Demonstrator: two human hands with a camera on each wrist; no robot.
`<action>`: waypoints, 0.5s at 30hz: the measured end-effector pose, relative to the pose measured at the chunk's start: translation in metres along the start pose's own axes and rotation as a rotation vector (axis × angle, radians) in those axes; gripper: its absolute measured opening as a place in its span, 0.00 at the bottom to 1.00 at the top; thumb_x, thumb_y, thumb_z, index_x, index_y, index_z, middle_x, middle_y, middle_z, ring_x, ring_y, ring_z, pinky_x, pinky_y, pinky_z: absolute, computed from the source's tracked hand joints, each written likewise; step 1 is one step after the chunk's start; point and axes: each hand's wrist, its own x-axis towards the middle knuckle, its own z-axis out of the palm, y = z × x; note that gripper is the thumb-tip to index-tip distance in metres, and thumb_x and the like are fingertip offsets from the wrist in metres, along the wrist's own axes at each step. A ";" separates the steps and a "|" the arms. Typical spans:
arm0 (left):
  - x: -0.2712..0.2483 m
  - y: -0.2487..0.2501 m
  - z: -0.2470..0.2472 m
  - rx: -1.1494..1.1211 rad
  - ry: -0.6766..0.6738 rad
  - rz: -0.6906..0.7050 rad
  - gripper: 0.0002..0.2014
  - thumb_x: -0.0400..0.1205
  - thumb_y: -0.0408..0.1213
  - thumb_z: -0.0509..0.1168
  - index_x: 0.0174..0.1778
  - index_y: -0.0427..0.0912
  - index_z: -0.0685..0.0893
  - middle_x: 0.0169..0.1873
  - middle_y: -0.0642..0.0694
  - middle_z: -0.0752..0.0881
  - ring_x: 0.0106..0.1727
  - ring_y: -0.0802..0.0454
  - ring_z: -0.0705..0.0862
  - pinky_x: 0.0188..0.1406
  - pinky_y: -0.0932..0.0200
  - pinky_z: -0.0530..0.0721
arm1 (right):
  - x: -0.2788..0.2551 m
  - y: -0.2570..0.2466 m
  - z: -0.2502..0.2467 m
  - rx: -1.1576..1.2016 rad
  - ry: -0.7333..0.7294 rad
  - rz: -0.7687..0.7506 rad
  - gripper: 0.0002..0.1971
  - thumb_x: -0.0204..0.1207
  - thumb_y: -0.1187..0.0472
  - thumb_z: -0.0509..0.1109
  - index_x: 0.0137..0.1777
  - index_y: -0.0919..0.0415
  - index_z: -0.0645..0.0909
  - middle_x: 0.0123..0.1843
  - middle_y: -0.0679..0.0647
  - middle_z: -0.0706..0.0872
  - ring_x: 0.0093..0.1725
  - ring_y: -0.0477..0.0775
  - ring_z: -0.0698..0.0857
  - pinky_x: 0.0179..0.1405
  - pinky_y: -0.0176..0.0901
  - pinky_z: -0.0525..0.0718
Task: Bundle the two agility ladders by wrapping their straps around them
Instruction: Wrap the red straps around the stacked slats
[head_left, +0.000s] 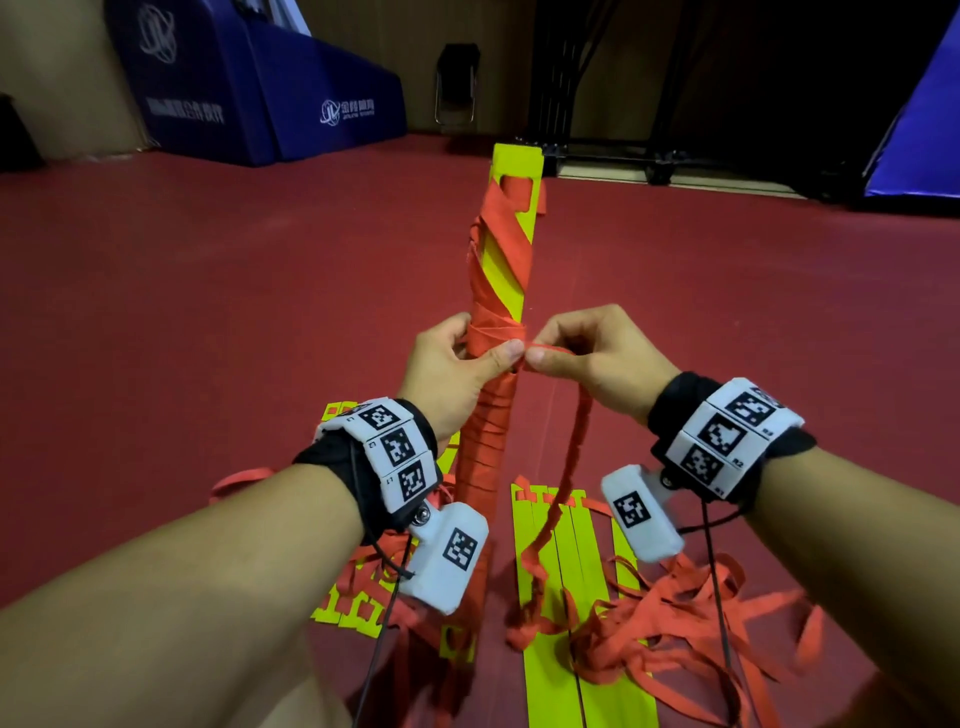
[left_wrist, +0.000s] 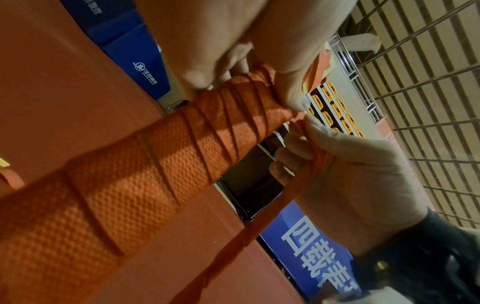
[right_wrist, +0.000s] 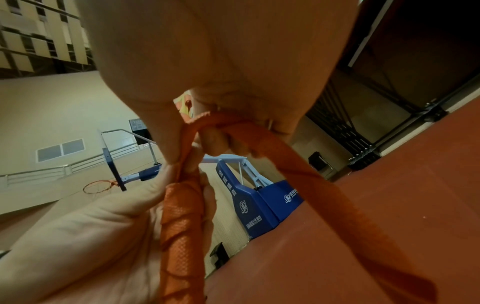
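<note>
Left hand (head_left: 457, 364) grips the wrapped ladder bundle (head_left: 496, 332); right hand (head_left: 592, 353), at 3 o'clock, pinches its red strap (head_left: 571, 457).

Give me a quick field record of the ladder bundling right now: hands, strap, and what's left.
left hand: grips the wrapped ladder bundle, thumb pressing the wrap
right hand: pinches the red strap beside the bundle
bundle state: held upright, strap wound along most of it, yellow end bare
strap tail: trails down to the red floor
second ladder: loose on floor, straps tangled

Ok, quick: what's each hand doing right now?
Left hand: grips the wrapped ladder.
Right hand: pinches the loose strap.
</note>
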 end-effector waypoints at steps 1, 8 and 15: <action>0.000 0.001 0.000 -0.009 -0.005 -0.006 0.06 0.80 0.29 0.75 0.48 0.41 0.86 0.42 0.44 0.91 0.43 0.54 0.89 0.50 0.53 0.89 | 0.000 0.000 -0.001 -0.003 -0.011 -0.010 0.08 0.79 0.60 0.76 0.38 0.56 0.86 0.33 0.52 0.81 0.35 0.50 0.75 0.39 0.45 0.73; -0.004 0.005 0.007 -0.022 -0.076 -0.084 0.24 0.76 0.59 0.74 0.54 0.41 0.84 0.37 0.47 0.87 0.40 0.43 0.85 0.46 0.17 0.85 | -0.004 -0.003 0.003 0.007 0.061 -0.137 0.08 0.85 0.65 0.68 0.43 0.60 0.81 0.32 0.50 0.82 0.32 0.47 0.80 0.35 0.40 0.79; -0.003 0.006 0.008 0.152 -0.038 -0.044 0.42 0.52 0.61 0.84 0.59 0.46 0.80 0.45 0.55 0.88 0.44 0.58 0.86 0.51 0.50 0.86 | -0.001 -0.004 0.005 0.010 0.086 -0.143 0.09 0.84 0.64 0.70 0.41 0.55 0.82 0.30 0.43 0.79 0.30 0.42 0.74 0.32 0.40 0.74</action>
